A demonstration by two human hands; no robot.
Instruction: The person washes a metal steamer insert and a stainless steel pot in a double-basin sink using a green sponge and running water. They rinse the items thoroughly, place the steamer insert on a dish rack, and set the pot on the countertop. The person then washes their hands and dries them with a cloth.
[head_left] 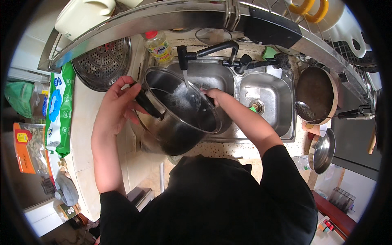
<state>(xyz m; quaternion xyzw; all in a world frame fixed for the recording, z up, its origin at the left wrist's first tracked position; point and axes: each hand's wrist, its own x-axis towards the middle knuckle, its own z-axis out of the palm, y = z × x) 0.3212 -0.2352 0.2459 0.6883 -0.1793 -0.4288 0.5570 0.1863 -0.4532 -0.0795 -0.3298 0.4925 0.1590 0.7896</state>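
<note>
A deep stainless steel pot (180, 141) is tilted over the left basin (211, 72) of a double sink. My left hand (121, 99) has hold of its black side handle (149, 102). On the far side, my right hand (214, 94) grips the opposite handle, mostly hidden by the fingers and rim. Water (186, 79) runs from a black folding faucet (182, 58) into the pot, where it foams on the surface. Part of the basin is hidden behind the pot.
The right basin (266, 92) has a drain with a green scrap. A dish soap bottle (159, 50) and a steamer plate (102, 64) stand at back left. To the right are a frying pan (315, 88) and a steel bowl (323, 151). A metal dish rack (199, 18) crosses overhead.
</note>
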